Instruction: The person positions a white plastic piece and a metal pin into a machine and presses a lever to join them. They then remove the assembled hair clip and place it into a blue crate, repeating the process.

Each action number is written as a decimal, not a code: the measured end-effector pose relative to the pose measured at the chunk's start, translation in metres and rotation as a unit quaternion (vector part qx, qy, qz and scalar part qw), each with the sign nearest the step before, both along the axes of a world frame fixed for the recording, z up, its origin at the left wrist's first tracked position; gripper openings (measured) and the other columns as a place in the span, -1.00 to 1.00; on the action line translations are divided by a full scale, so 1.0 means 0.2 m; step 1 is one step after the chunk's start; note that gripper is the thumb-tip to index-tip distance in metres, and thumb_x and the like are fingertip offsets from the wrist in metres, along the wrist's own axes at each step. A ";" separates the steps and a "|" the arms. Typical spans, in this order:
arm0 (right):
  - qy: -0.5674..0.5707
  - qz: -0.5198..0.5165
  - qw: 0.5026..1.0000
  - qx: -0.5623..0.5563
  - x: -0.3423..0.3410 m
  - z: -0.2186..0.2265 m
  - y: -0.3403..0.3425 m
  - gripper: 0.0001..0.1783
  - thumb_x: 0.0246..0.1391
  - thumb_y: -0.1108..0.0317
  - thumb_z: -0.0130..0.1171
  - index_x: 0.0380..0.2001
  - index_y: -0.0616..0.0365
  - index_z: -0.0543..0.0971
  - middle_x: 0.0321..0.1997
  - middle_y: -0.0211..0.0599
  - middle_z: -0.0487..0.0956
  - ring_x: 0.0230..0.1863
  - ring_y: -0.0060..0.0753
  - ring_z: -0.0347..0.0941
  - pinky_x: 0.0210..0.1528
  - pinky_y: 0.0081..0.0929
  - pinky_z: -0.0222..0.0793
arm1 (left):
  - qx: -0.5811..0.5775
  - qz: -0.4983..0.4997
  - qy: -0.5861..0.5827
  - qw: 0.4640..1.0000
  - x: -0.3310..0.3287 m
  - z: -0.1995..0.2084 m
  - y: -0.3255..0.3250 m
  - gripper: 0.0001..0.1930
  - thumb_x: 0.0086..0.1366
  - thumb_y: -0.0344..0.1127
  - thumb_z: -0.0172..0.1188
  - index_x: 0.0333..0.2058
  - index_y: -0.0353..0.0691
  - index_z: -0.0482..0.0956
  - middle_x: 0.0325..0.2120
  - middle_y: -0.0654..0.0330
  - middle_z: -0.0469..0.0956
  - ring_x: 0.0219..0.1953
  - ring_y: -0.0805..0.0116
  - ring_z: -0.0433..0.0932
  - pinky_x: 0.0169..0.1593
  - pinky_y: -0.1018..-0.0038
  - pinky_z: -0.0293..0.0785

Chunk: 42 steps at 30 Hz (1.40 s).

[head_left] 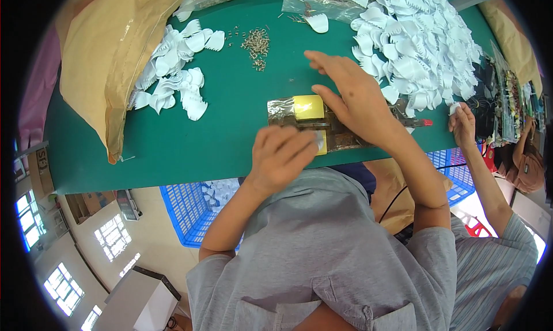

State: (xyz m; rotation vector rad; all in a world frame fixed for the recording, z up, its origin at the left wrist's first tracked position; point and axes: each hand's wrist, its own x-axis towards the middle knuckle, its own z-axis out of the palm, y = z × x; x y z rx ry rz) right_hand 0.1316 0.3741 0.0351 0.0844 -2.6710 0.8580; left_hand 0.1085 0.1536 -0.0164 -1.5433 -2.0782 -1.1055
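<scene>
Left hand (pixel 283 158): is showing blurred, its fingers half curled beside the fixture's near left part; whether it is gripping anything, one cannot tell.
Right hand (pixel 358 95): is opening loosely above the fixture, thumb parted from the fingers, appearing empty.
Tape-covered fixture (pixel 280 107): is lying near the front edge of the green counter (pixel 224 144), its upper yellow block (pixel 306 108) showing between the hands.
Open room: is stretching leftward from the fixture to the smaller heap of white toothed pieces (pixel 173 63).
Right side: a larger white heap (pixel 412 43) is crowding the space beyond the right hand.
</scene>
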 end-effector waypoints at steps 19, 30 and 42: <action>0.066 0.082 0.994 -0.004 0.41 -0.07 -0.20 -0.56 -0.07 0.49 0.38 -0.02 0.24 0.69 -0.08 -0.20 0.59 -0.23 -0.19 0.60 -0.25 -0.35 0.58 | 0.049 0.108 -0.078 0.990 0.07 0.04 -0.05 -0.54 -0.06 -0.51 0.48 -0.09 -0.11 0.76 -0.12 0.30 0.67 -0.17 0.23 0.53 -0.16 0.36 0.46; 0.048 0.072 0.996 0.009 0.42 -0.08 -0.19 -0.54 -0.10 0.47 0.32 -0.03 0.29 0.67 -0.04 -0.16 0.58 -0.17 -0.16 0.61 -0.25 -0.33 0.59 | 0.048 0.093 -0.009 0.994 0.05 -0.06 -0.01 -0.54 -0.16 -0.41 0.46 -0.14 -0.18 0.81 -0.33 0.33 0.51 -0.33 0.31 0.49 -0.32 0.38 0.43; 0.046 0.073 0.996 0.007 0.42 -0.09 -0.17 -0.53 -0.11 0.44 0.31 -0.04 0.29 0.69 -0.04 -0.17 0.59 -0.18 -0.17 0.60 -0.24 -0.33 0.59 | 0.037 0.084 0.019 0.996 0.04 -0.08 0.00 -0.48 -0.21 -0.36 0.36 -0.13 -0.27 0.80 -0.34 0.26 0.56 -0.35 0.28 0.49 -0.43 0.42 0.47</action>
